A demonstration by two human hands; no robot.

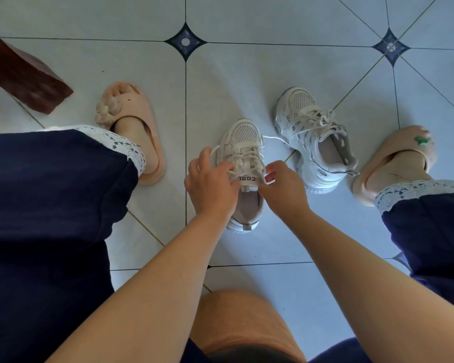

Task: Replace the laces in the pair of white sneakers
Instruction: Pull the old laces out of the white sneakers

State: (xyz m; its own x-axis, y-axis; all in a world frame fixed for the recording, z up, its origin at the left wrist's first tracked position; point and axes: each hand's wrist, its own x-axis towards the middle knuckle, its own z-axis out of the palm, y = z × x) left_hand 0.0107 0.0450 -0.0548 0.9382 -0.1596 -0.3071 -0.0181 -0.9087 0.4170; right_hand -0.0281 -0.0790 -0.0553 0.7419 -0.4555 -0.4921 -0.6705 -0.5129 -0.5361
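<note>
A small white sneaker point(243, 137) stands on the tiled floor between my feet, toe pointing away from me. Its cream lace point(247, 155) is threaded through the eyelets, with one loose end trailing to the right. My left hand point(211, 183) pinches the lace at the shoe's left side near the tongue. My right hand point(283, 184) pinches the lace at the right side of the tongue. The second white sneaker point(316, 137) lies to the right, tilted, with its lace tied in a loose bow.
My feet in pink slippers sit left point(134, 132) and right point(396, 163) of the shoes. A dark red wooden furniture leg point(24, 77) stands at the far left. A tan stool seat point(241, 323) is under me. White floor tiles point(247, 61) lie beyond.
</note>
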